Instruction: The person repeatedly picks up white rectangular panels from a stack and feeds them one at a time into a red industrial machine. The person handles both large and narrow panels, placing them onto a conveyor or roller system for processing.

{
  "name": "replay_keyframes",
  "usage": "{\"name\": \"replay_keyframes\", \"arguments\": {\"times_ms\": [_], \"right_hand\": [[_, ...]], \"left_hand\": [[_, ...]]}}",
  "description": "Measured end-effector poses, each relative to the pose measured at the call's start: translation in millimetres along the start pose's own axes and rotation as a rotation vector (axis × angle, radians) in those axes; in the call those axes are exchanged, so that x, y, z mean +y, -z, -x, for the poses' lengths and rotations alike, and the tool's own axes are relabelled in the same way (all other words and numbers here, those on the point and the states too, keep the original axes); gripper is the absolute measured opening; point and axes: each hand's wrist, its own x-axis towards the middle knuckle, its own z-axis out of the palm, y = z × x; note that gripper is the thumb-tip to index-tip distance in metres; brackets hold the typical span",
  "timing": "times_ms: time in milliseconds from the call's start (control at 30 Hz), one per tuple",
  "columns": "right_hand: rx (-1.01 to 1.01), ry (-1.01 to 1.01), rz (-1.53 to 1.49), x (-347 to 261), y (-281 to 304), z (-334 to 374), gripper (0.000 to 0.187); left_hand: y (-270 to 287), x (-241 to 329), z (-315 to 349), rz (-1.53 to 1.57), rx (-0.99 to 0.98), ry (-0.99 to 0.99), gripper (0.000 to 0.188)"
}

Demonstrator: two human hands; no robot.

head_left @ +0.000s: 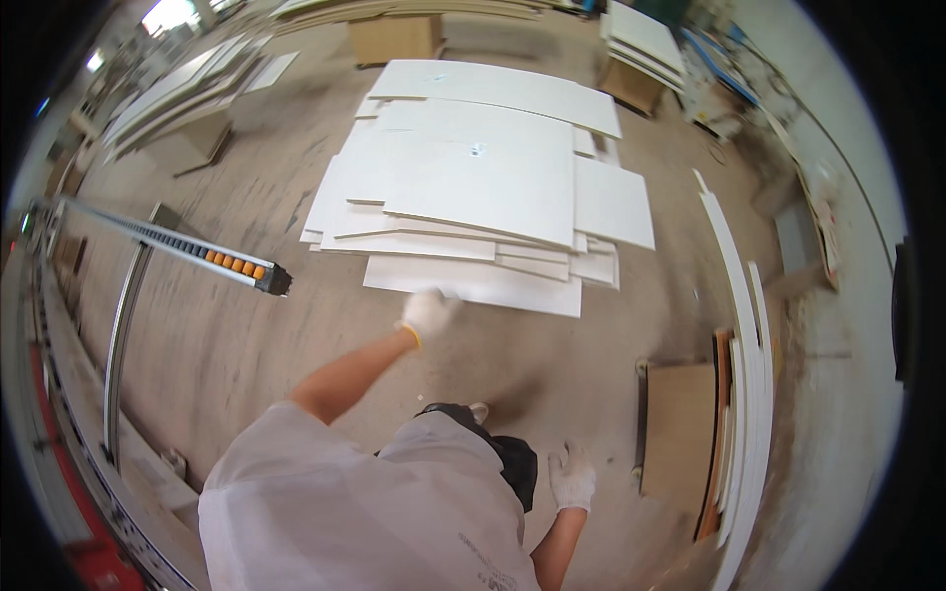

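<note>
My left hand (pixel 430 312), in a white glove with a yellow cuff, is stretched forward at the near edge of a white board (pixel 522 298), the lowest sheet showing in the stack. Motion blurs its fingers, and I cannot tell whether it touches the board. My right hand (pixel 572 480), also gloved in white, hangs by my right side with its fingers loosely apart and nothing in them. In front of me lies the loose pile of white panels, overlapping at uneven angles, with a large panel (pixel 473 167) on top.
A roller rail (pixel 197 251) with black and orange wheels juts in from the left. More board stacks (pixel 182 103) stand at the far left, and others (pixel 645 49) at the far right. Long white panels (pixel 747 394) and brown boards (pixel 680 424) stand close on my right.
</note>
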Motion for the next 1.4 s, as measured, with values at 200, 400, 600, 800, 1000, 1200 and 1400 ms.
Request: {"name": "replay_keyframes", "arguments": {"times_ms": [200, 400, 600, 800, 1000, 1200, 1400], "right_hand": [[0.087, 0.254, -0.075, -45, 40, -229, 0.057], [0.003, 0.114, -0.381, -140, 27, -415, 0.057], [0.210, -0.008, -0.165, -160, 18, -424, 0.056], [0.007, -0.376, -1.531, -117, 21, -359, 0.059], [-0.190, -0.312, -1.476, -125, -71, -225, 0.055], [0.106, -0.575, -0.930, -59, -27, -218, 0.062], [0.323, -0.305, -0.802, -26, -2, -214, 0.062]], "left_hand": [[97, -80, -182, -0.626, 0.229, 0.208, 0.039], [100, -73, -231, -0.873, -0.155, 0.191, 0.040], [75, -74, -175, -0.507, 0.008, 0.138, 0.053], [13, -8, -15, 0.592, -0.222, 0.548, 0.083], [-70, 53, 52, 0.830, -0.362, 0.170, 0.045], [-21, -35, -22, 1.486, 0.362, 0.519, 0.047], [15, 5, 106, 1.166, 0.372, 0.587, 0.042]]}}
